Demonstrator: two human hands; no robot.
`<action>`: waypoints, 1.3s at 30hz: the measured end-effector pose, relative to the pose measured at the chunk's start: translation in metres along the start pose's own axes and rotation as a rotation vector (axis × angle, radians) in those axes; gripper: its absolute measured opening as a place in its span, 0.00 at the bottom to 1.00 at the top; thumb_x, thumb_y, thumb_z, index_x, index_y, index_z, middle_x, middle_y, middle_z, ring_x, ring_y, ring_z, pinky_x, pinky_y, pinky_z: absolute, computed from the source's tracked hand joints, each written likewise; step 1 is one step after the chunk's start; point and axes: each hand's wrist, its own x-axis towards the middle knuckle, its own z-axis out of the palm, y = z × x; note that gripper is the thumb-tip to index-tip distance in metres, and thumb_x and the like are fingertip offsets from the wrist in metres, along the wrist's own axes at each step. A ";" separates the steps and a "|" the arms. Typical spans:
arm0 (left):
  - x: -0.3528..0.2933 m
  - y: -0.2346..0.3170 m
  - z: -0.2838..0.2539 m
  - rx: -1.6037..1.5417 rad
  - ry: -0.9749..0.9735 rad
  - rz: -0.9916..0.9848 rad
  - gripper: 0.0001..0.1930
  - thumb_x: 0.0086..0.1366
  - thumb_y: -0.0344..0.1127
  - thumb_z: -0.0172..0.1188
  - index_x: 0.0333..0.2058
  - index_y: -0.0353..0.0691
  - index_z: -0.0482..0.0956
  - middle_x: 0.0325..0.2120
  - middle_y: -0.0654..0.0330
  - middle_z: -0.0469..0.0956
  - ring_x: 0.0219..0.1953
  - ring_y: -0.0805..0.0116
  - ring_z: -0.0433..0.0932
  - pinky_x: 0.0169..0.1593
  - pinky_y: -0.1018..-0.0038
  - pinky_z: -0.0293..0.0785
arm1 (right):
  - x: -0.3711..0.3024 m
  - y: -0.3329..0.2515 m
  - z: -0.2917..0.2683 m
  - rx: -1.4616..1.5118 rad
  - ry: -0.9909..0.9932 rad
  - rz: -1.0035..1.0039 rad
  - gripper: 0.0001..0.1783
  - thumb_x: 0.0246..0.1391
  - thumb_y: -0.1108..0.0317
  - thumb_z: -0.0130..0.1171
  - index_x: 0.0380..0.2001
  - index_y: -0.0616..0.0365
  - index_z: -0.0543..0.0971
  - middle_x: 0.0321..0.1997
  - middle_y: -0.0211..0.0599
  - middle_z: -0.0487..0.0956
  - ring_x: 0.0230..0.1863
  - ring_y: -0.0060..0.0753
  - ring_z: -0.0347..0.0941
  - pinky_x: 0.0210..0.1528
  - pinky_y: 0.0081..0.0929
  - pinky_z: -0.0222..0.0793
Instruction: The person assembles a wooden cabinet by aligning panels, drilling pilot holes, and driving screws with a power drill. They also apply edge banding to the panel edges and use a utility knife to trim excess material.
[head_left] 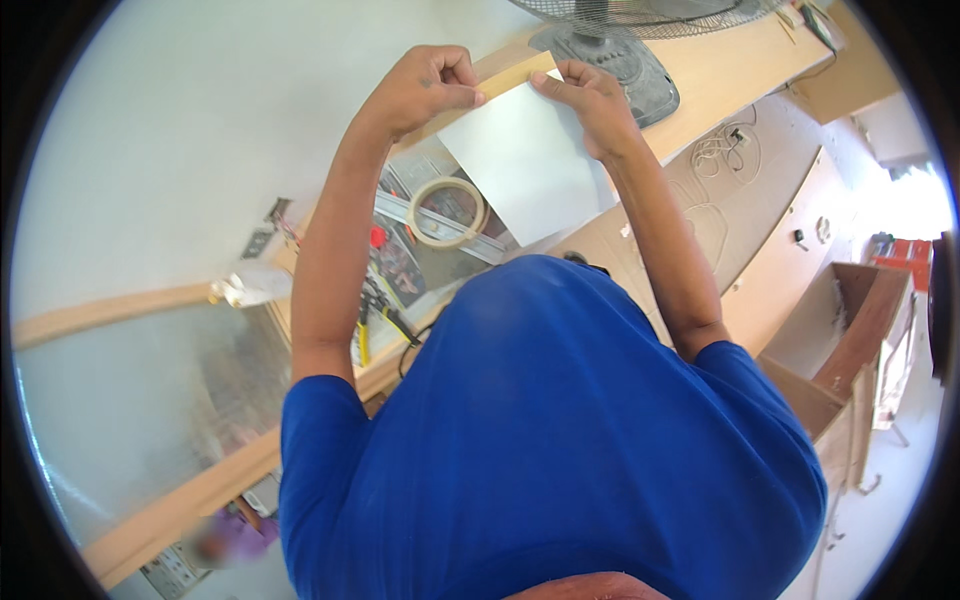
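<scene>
R grip [597,108]: thumb/fingers pinched on white sheet [530,165] at far R corner, so nearer it than L grip [415,95], pinched on yellowish strip [512,78]. Strip's long axis runs btwn grips, R end farther out. Sheet extends nearside, slightly R; long axis prob. same. Tape roll [414,212] nearside of L grip.

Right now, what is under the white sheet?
Whatever lies directly under the white sheet is covered. Past its left edge show a tape roll and a silver bar; beyond its upper right, a dark fan base.
</scene>
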 end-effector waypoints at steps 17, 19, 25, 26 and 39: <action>0.005 0.029 0.016 0.243 0.139 -0.069 0.09 0.50 0.29 0.71 0.21 0.36 0.78 0.20 0.58 0.79 0.24 0.69 0.75 0.32 0.70 0.70 | 0.004 0.001 -0.005 0.102 0.118 0.066 0.14 0.60 0.60 0.68 0.35 0.62 0.81 0.33 0.34 0.82 0.31 0.25 0.78 0.35 0.24 0.74; 0.001 0.031 0.017 0.346 0.182 -0.054 0.08 0.50 0.29 0.71 0.22 0.35 0.80 0.20 0.55 0.81 0.24 0.67 0.77 0.33 0.69 0.72 | 0.007 0.006 -0.007 0.109 0.074 0.066 0.16 0.61 0.59 0.66 0.41 0.62 0.82 0.35 0.34 0.83 0.34 0.24 0.79 0.38 0.23 0.75; -0.002 0.037 0.011 0.377 0.160 -0.117 0.07 0.50 0.30 0.72 0.23 0.34 0.82 0.21 0.56 0.81 0.24 0.67 0.77 0.32 0.69 0.71 | 0.007 0.001 0.002 0.113 0.134 0.067 0.13 0.58 0.62 0.69 0.34 0.63 0.82 0.30 0.34 0.82 0.30 0.25 0.77 0.32 0.24 0.72; -0.005 0.034 0.011 0.350 0.162 -0.112 0.07 0.51 0.30 0.71 0.23 0.34 0.82 0.21 0.57 0.81 0.24 0.68 0.76 0.32 0.70 0.70 | 0.007 0.001 0.004 0.112 0.131 0.067 0.13 0.58 0.62 0.69 0.34 0.63 0.82 0.30 0.34 0.82 0.30 0.24 0.77 0.33 0.23 0.72; -0.046 0.014 -0.025 -0.001 0.344 0.093 0.06 0.61 0.32 0.67 0.30 0.38 0.80 0.26 0.66 0.80 0.27 0.77 0.73 0.36 0.78 0.68 | -0.016 0.008 -0.005 0.107 0.016 -0.007 0.15 0.53 0.68 0.73 0.40 0.64 0.81 0.33 0.30 0.82 0.33 0.19 0.75 0.40 0.18 0.70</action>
